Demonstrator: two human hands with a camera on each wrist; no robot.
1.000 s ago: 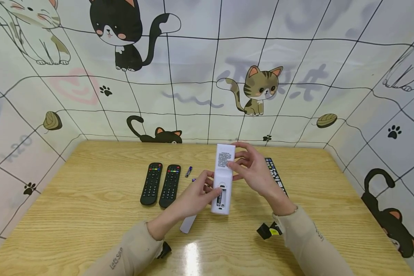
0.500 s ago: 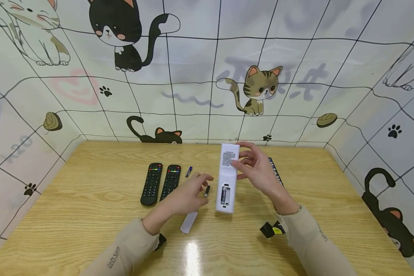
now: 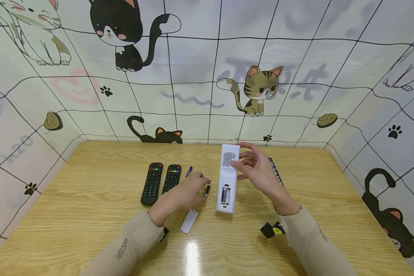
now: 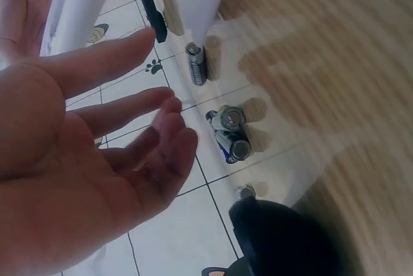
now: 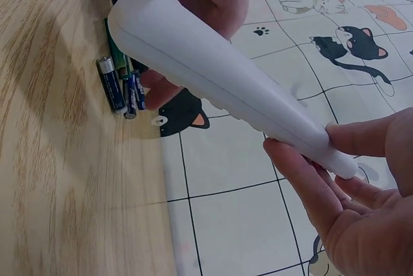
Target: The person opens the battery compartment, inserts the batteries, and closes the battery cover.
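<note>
My right hand (image 3: pixel 257 170) holds a white remote control (image 3: pixel 228 161) by its upper end, thumb on the back and fingers behind. Its back faces me, with the battery compartment uncovered and a battery (image 3: pixel 224 196) inside. To the left, my left hand (image 3: pixel 184 193) hovers low over the table, fingers loosely bent and nothing between them in the left wrist view. Just beyond its fingertips lies a loose battery (image 3: pixel 207 191); another battery (image 3: pixel 189 171) lies farther back. In the left wrist view several batteries (image 4: pixel 196 64) show on the tabletop. A white battery cover (image 3: pixel 189 221) lies nearer me.
Two black remotes (image 3: pixel 151 184) lie side by side left of my left hand, the right one partly covered by it. Behind my right wrist, a remote with pale keys (image 3: pixel 275 170) is partly hidden. A cat-printed cloth (image 3: pixel 193 76) stands behind the wooden table (image 3: pixel 89 230).
My left hand has let go of the white remote and moved left to the loose batteries. The remote has shifted slightly right in my right hand, and the battery in its compartment is now unobstructed.
</note>
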